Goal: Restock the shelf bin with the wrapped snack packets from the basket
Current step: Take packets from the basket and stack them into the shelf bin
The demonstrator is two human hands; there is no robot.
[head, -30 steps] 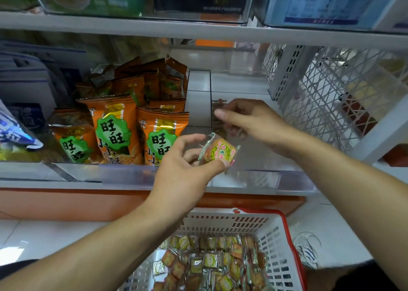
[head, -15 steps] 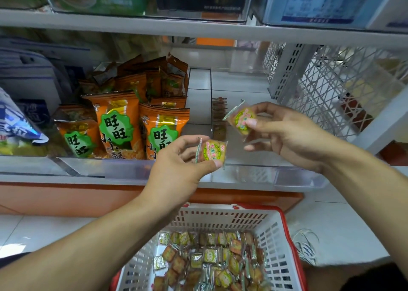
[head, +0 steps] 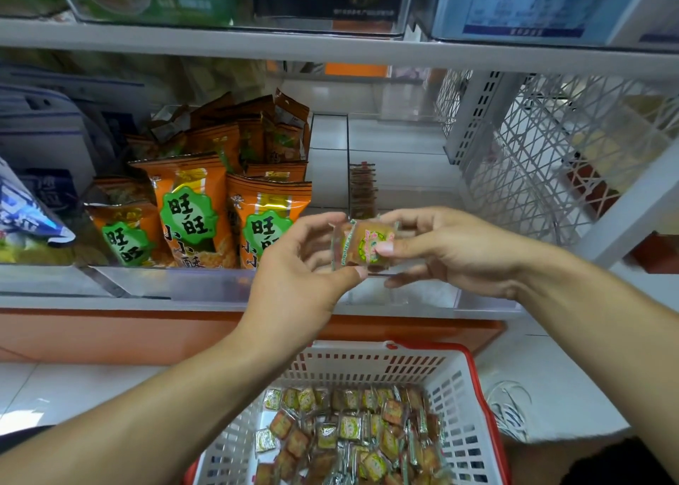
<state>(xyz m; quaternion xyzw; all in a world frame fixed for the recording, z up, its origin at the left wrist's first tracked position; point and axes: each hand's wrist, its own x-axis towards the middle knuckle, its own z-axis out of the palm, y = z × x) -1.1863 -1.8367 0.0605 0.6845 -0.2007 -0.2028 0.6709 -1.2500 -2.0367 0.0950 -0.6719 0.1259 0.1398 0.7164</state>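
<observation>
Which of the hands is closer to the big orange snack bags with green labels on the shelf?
Left. The left hand overlaps the front of the orange snack bags in this view, while the right hand is off to their right, in front of the clear shelf bin.

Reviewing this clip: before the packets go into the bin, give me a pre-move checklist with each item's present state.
1. Packets in hand: ok. The left hand and right hand both pinch the wrapped snack packets, pressed together between them.
2. How many packets are held: cannot tell; they overlap.
3. Room in the shelf bin: ok. Only a short upright row of packets stands at its left side.
4. Path into the bin: ok. The hands are level with its clear front wall, nothing between.
5. Supply left: ok. The basket below holds many packets.
</observation>
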